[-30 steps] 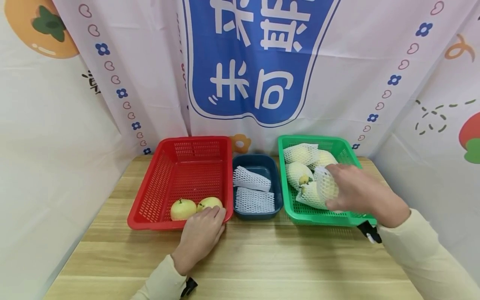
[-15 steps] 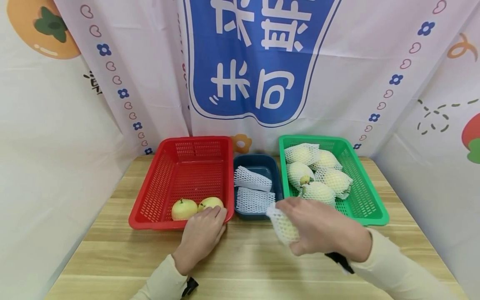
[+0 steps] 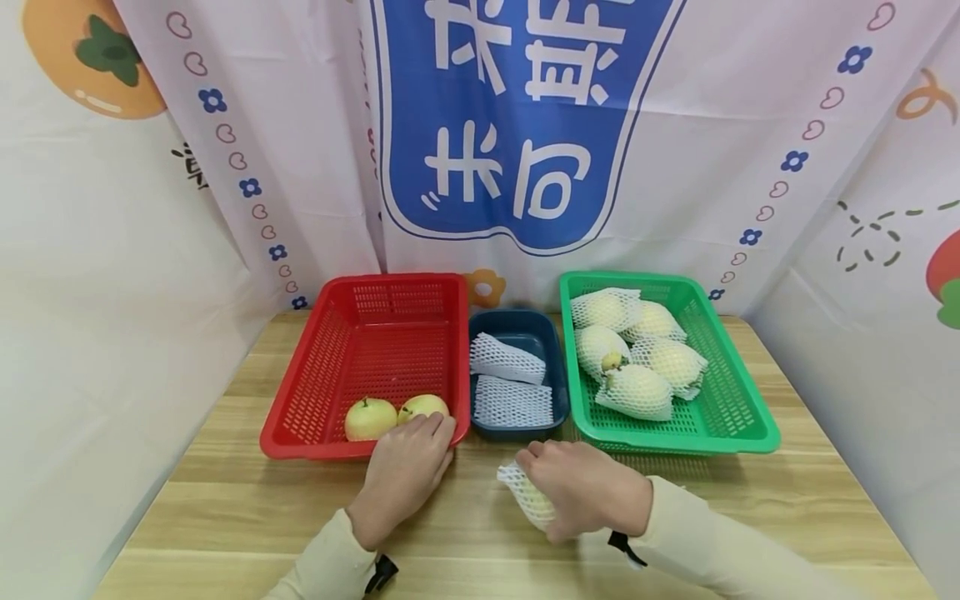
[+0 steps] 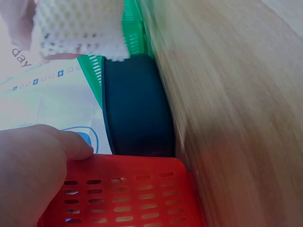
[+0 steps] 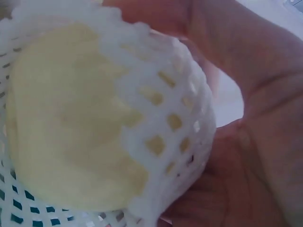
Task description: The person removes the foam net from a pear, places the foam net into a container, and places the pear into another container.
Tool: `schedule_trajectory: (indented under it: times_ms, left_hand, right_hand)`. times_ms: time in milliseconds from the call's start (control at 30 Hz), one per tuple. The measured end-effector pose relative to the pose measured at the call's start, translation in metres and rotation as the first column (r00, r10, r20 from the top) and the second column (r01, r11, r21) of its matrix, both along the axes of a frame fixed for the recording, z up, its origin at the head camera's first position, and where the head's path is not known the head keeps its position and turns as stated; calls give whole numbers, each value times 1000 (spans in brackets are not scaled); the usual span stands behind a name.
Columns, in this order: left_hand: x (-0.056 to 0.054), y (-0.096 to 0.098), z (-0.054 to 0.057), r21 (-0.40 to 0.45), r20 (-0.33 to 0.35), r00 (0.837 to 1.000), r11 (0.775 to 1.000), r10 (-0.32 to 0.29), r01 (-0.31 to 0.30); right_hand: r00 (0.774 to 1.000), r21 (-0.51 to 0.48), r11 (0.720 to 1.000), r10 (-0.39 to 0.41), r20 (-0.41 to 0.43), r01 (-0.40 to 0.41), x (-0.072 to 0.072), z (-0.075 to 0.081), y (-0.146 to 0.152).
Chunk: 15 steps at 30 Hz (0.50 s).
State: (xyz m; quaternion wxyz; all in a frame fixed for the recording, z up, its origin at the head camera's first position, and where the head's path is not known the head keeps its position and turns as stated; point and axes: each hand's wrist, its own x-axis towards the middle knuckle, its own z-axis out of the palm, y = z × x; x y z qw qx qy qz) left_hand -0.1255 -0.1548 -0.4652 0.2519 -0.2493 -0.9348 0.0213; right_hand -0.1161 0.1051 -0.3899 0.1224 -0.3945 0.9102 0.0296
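My right hand (image 3: pixel 583 487) grips a round pale-yellow pear (image 5: pixel 71 118) in a white foam net (image 5: pixel 165 118), over the table in front of the blue tub. The net leaves part of the pear bare in the right wrist view. My left hand (image 3: pixel 408 462) holds the front rim of the red basket (image 3: pixel 318 451) near its right corner. Inside that basket lie two bare pears, one pear (image 3: pixel 370 419) to the left and another pear (image 3: pixel 422 406) just behind my left fingers. The green basket (image 3: pixel 738 417) holds several net-wrapped pears (image 3: pixel 637 392).
Between the baskets stands a dark blue tub (image 3: pixel 517 432) with two flat foam nets (image 3: pixel 513 402) in it. All three containers sit on a wooden table (image 3: pixel 465 558), in front of a printed cloth (image 3: pixel 315 150) hanging behind.
My right hand has carried the net-wrapped pear out of the green basket, leftward and toward me, to above the table's front. My left hand has stayed at the red basket's rim.
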Motion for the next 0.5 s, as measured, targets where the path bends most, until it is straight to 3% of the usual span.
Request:
schedule_trajectory:
  times_ms: [267, 500]
  left_hand:
    - [1, 1, 2, -5, 8, 1000, 1000, 2, -2]
    - [-1, 0, 0, 1, -6, 1000, 1000, -4, 4]
  right_hand:
    - [992, 20, 997, -77, 99, 76, -10, -19, -1]
    - [978, -55, 990, -116, 173, 127, -14, -25, 10]
